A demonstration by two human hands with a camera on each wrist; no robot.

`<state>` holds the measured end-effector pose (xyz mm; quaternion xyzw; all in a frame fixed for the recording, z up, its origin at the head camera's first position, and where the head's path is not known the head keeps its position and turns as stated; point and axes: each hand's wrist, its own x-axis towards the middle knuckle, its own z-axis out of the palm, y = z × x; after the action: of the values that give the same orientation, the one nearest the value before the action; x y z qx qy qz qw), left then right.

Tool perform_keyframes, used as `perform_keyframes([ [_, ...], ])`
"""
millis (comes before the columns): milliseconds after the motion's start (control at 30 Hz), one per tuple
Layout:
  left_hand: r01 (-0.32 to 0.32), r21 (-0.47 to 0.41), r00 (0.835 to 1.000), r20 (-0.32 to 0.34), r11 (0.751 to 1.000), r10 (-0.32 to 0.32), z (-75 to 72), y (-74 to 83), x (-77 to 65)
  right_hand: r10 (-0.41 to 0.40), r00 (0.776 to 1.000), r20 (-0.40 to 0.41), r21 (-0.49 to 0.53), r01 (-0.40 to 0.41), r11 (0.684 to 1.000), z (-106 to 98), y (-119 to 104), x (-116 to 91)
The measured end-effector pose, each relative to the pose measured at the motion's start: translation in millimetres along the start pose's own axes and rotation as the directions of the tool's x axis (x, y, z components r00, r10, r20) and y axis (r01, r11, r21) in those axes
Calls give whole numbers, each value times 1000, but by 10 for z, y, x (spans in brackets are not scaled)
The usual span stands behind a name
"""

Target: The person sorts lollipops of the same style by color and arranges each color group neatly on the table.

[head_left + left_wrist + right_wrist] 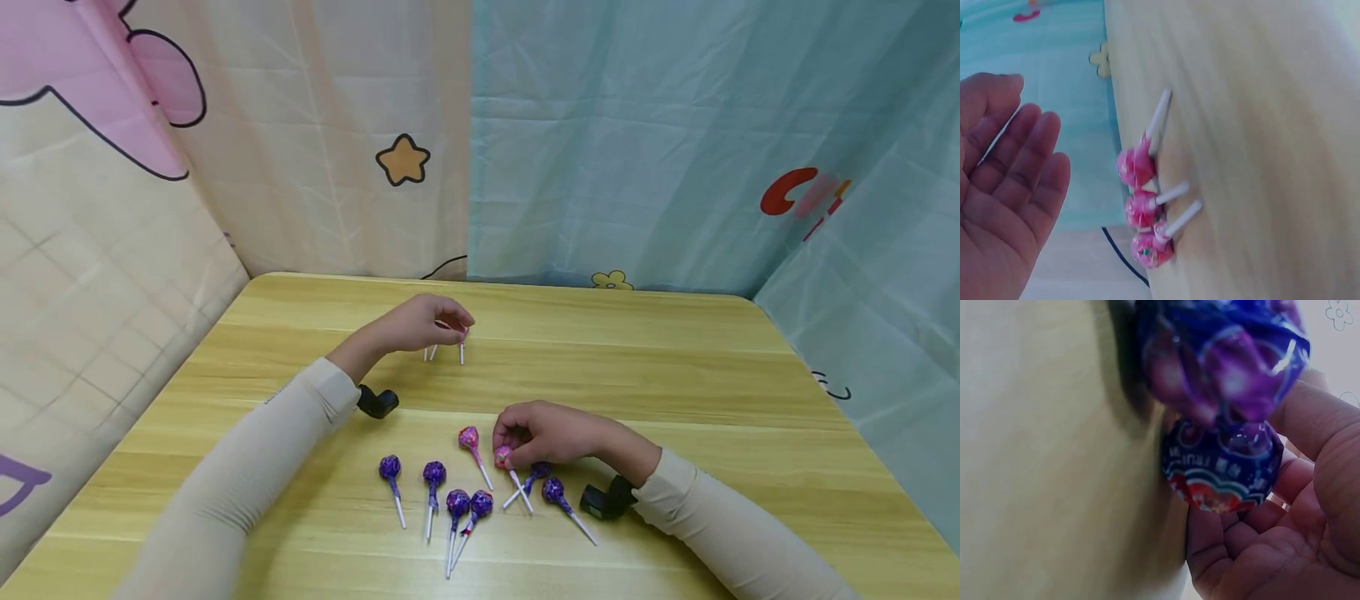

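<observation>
My left hand (420,323) is over the far part of the table, fingers loosely bent and holding nothing. Beside it in the left wrist view lie three pink-wrapped lollipops: one (1137,165), a middle one (1142,208) and another (1150,250), white sticks pointing away from the hand. Nearer the front, thumb and fingers of my right hand (558,432) pinch the head of a pink lollipop (502,456), its stick crossing that of a purple lollipop (538,472). In the right wrist view, purple wrappers (1229,369) hide part of the right hand (1260,550).
Another pink lollipop (468,437) lies just left of the right hand. Several purple lollipops (434,473) are spread along the front of the wooden table (300,550), two with overlapping sticks. One more purple lollipop (553,490) lies by the black right wrist camera (606,500). Printed curtains (600,150) hang behind.
</observation>
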<state>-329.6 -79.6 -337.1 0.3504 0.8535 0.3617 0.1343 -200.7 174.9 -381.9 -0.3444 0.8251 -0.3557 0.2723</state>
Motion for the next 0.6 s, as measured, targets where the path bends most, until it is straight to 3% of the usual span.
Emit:
perform_keyframes([
  [267, 28, -107, 1000, -10, 994, -29, 179, 170, -320, 3, 1000, 0, -7, -3, 1000, 9, 5, 2],
  [600, 33, -34, 999, 40, 999, -32, 386, 263, -606, 8, 1000, -6, -8, -8, 1000, 30, 24, 5],
])
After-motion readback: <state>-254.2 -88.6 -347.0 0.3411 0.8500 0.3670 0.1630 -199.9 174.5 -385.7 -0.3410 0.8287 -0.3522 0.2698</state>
